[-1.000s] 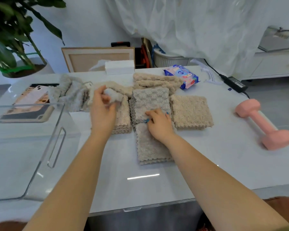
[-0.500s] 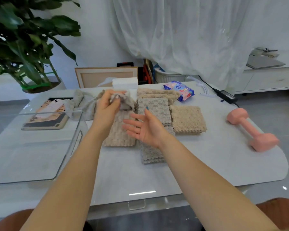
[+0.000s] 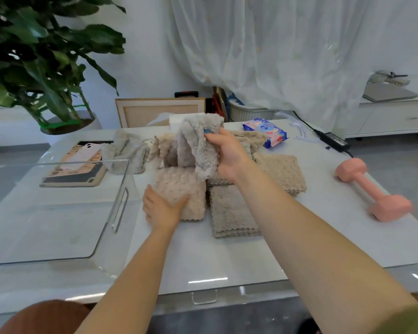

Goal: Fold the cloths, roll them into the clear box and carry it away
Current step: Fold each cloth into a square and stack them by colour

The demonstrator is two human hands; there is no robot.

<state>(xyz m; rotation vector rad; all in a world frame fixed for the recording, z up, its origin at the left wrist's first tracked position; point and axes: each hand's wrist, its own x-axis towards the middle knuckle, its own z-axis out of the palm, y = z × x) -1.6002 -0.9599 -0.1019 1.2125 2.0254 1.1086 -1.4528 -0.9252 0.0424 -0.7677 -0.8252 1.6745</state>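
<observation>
My right hand (image 3: 229, 156) grips a grey fluffy cloth (image 3: 196, 145) and holds it up above the middle of the white table (image 3: 227, 256). Lower down, my left hand (image 3: 161, 209) lies at the near left corner of a folded beige cloth (image 3: 179, 186), thumb on top and fingers straight along its side. Two more folded beige cloths lie to the right, one near (image 3: 232, 210) and one farther back (image 3: 281, 172). A crumpled grey cloth (image 3: 128, 153) lies at the back left. The clear box (image 3: 121, 208) stands at the left, with nothing in it.
A pink dumbbell (image 3: 372, 189) lies at the right. A tablet with a phone on it (image 3: 75, 167) sits behind the box. A blue wipes pack (image 3: 266, 131), a power adapter (image 3: 333, 139) and a potted plant (image 3: 39, 68) are at the back.
The grey cloth has passed from my left hand to my right hand, which now holds it up. My left hand has dropped onto the folded beige cloth.
</observation>
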